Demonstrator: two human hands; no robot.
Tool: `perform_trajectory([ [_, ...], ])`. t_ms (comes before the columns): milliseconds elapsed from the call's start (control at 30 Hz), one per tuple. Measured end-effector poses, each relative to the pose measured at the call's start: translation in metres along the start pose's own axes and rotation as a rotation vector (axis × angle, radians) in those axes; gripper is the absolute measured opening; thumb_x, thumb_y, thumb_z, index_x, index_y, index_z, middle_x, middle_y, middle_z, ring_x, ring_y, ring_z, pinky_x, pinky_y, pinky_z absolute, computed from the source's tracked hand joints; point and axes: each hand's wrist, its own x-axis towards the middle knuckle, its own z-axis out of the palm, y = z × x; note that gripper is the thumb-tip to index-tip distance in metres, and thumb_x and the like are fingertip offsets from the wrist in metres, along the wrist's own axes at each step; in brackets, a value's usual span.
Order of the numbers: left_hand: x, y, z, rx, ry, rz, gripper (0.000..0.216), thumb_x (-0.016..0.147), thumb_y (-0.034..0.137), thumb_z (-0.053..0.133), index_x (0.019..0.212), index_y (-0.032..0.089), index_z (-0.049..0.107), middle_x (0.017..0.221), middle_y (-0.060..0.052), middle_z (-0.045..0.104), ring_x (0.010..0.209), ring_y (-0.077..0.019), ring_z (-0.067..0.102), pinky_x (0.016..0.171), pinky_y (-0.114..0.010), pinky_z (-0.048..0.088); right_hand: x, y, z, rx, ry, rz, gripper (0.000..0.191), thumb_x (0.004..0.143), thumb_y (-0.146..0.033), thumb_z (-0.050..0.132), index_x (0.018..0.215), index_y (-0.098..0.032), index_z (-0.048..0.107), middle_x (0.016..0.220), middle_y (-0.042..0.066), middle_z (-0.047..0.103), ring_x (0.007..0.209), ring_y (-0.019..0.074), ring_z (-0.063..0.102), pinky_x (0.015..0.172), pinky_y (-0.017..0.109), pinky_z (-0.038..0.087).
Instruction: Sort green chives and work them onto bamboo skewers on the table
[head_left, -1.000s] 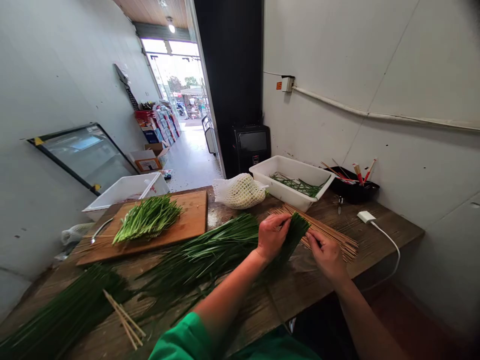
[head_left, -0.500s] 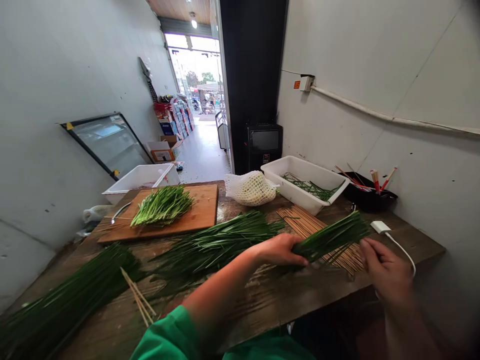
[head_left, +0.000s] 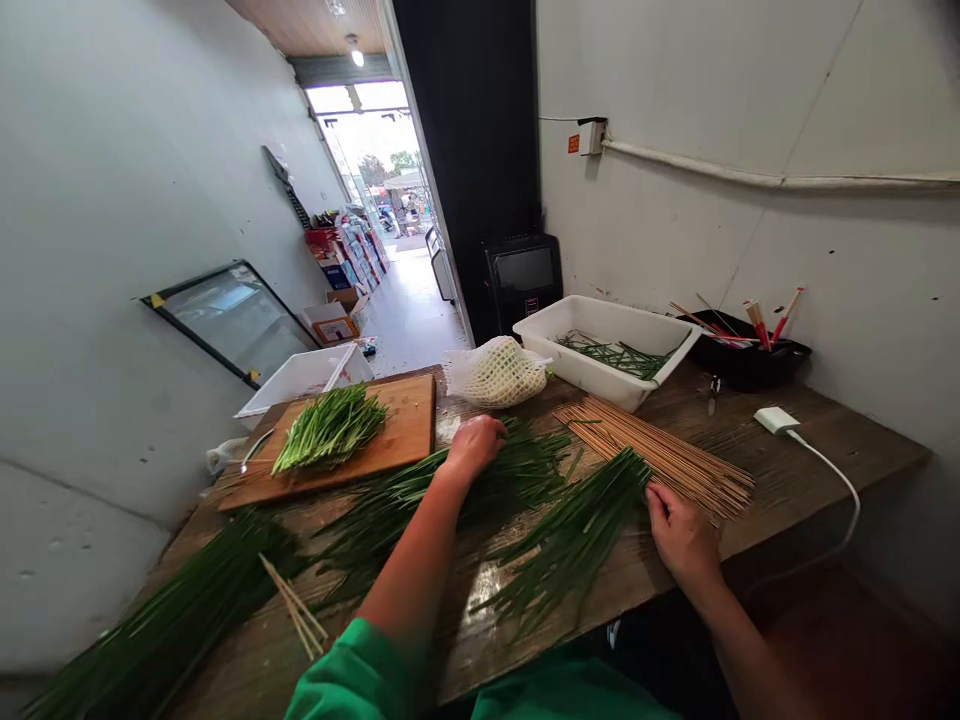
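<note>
Long green garlic chives (head_left: 420,500) lie in a loose pile across the middle of the table. My left hand (head_left: 478,443) is over the far part of this pile, its fingers curled down; what they hold, if anything, is hidden. A separate bunch of chives (head_left: 577,530) fans out toward the table's front edge. My right hand (head_left: 681,530) pinches this bunch at its gathered right end. Beside that hand lies a heap of thin wooden skewers (head_left: 660,445). Cut green stalks (head_left: 330,425) are piled on a wooden cutting board (head_left: 412,410) at the left.
A white tub (head_left: 600,315) with some chives stands at the back, next to a net-wrapped bundle (head_left: 499,372). A black bowl (head_left: 750,365) of sticks and a white charger (head_left: 776,420) are at the right. More chives (head_left: 172,620) and several loose skewers (head_left: 294,605) lie at front left.
My left hand has let go of the bunch and moved left onto the chive pile. The bunch now hangs fanned out on the table, and my right hand has moved left with its end.
</note>
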Motion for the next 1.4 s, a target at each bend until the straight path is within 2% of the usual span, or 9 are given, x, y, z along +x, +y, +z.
perform_trajectory([
  [167,0.018,0.010,0.019,0.093,0.032,-0.049,0.024,0.081,0.028,0.056,0.096,0.021,0.073,0.097,-0.010,0.070,0.096,-0.0235,0.062,0.086,-0.031,0.044,-0.004,-0.001,0.001,-0.020,-0.015,-0.056,0.037,0.089,-0.034,0.037,0.092,-0.018,0.070,0.086,0.009,0.073,0.069,0.0208,0.067,0.061,0.029,0.046],
  [300,0.020,0.009,0.019,0.089,0.024,-0.100,0.022,0.079,0.028,0.058,0.095,0.022,0.072,0.096,-0.009,0.070,0.095,-0.0220,0.062,0.085,-0.030,0.044,-0.004,-0.004,-0.002,-0.004,-0.001,-0.095,0.037,0.090,-0.033,0.036,0.090,-0.017,0.070,0.085,0.009,0.073,0.069,0.0200,0.067,0.060,0.028,0.047],
  [400,0.018,0.010,0.014,0.035,0.084,-0.074,0.021,0.080,0.027,0.055,0.092,0.022,0.072,0.098,-0.008,0.069,0.094,-0.0216,0.062,0.084,-0.030,0.043,-0.004,-0.005,-0.003,0.044,0.019,-0.110,0.038,0.090,-0.035,0.036,0.089,-0.017,0.070,0.083,0.010,0.073,0.068,0.0204,0.067,0.060,0.029,0.048],
  [533,0.016,0.019,0.010,-0.125,0.126,0.003,0.023,0.081,0.027,0.052,0.090,0.021,0.072,0.092,-0.006,0.071,0.087,-0.0196,0.063,0.078,-0.027,0.044,-0.003,-0.010,-0.003,0.151,0.055,-0.135,0.034,0.091,-0.033,0.038,0.093,-0.017,0.068,0.088,0.010,0.073,0.076,0.0205,0.068,0.068,0.030,0.052],
  [767,0.019,0.043,0.020,-0.461,0.237,0.007,0.022,0.079,0.026,0.054,0.087,0.017,0.072,0.080,-0.005,0.071,0.074,-0.0163,0.063,0.069,-0.024,0.045,0.002,-0.026,-0.005,0.176,0.076,-0.208,0.031,0.092,-0.028,0.039,0.095,-0.016,0.067,0.090,0.010,0.072,0.081,0.0203,0.068,0.071,0.030,0.053],
  [900,0.017,0.060,0.026,-0.811,0.140,0.094,0.025,0.079,0.025,0.055,0.095,0.013,0.070,0.073,-0.003,0.070,0.061,-0.0112,0.060,0.059,-0.020,0.045,0.004,-0.034,-0.006,0.197,0.064,-0.236,0.029,0.092,-0.025,0.038,0.097,-0.018,0.066,0.094,0.008,0.071,0.085,0.0194,0.067,0.076,0.030,0.053],
  [1067,0.010,0.079,0.026,-1.018,0.121,0.070,0.026,0.077,0.023,0.056,0.096,0.012,0.070,0.074,-0.003,0.070,0.056,-0.0090,0.058,0.054,-0.018,0.045,0.008,-0.040,-0.008,0.200,0.026,-0.270,0.028,0.092,-0.023,0.038,0.099,-0.018,0.065,0.095,0.009,0.071,0.087,0.0198,0.066,0.077,0.031,0.053],
  [1200,0.007,0.086,0.023,-1.087,0.121,0.055,0.022,0.076,0.022,0.058,0.089,0.011,0.070,0.071,-0.003,0.070,0.055,-0.0088,0.058,0.053,-0.018,0.045,0.008,-0.040,-0.009,0.190,0.004,-0.265,0.029,0.093,-0.024,0.038,0.099,-0.018,0.065,0.096,0.009,0.071,0.088,0.0204,0.066,0.078,0.033,0.053],
  [1400,0.009,0.086,0.028,-1.062,0.145,0.045,0.020,0.076,0.023,0.058,0.088,0.012,0.071,0.072,-0.003,0.071,0.058,-0.0101,0.060,0.055,-0.019,0.047,0.006,-0.035,-0.007,0.180,0.011,-0.267,0.029,0.093,-0.025,0.039,0.101,-0.019,0.066,0.096,0.009,0.071,0.088,0.0207,0.067,0.078,0.034,0.053],
])
